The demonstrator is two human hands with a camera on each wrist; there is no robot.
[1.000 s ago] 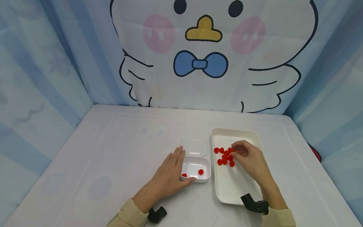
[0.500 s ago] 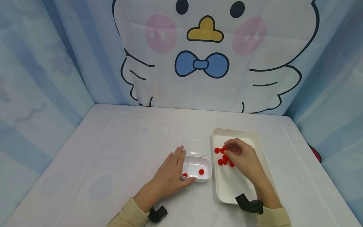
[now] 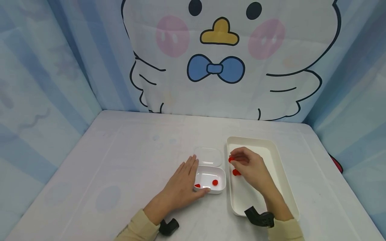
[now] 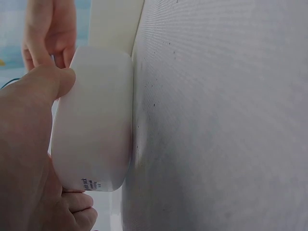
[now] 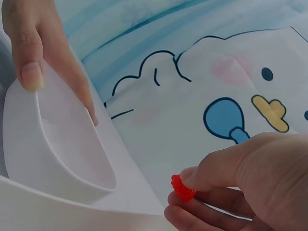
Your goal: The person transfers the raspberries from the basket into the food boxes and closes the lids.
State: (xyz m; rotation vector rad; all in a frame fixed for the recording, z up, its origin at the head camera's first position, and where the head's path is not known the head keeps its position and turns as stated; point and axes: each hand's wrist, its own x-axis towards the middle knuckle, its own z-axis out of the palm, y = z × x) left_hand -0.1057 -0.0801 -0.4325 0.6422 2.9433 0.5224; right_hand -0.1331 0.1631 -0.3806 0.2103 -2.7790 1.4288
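Note:
My right hand (image 3: 249, 167) pinches a red, bumpy raspberry-shaped piece (image 5: 183, 188) between thumb and fingers, above the white tray (image 3: 247, 197). Other red pieces (image 3: 236, 172) lie in the tray, partly hidden behind that hand. My left hand (image 3: 181, 184) holds a small white plastic box (image 3: 219, 190) at its left end, thumb on the front rim and fingers along the side. Inside the box are a round red piece (image 3: 215, 182) and another red piece (image 3: 197, 185), partly covered by the left hand. The right wrist view shows the left thumb and a finger spanning the box.
A clear plastic lid (image 3: 208, 156) lies flat just behind the box. The tray's left rim stands close to the box's right end. A white cloth covers the table (image 3: 99, 160), and patterned curtains (image 3: 39, 93) enclose it at the sides and back.
My right hand has shifted left across the tray to its left rim, with a red piece in its fingertips. The left hand and the box stay in place; the head view shifts slightly.

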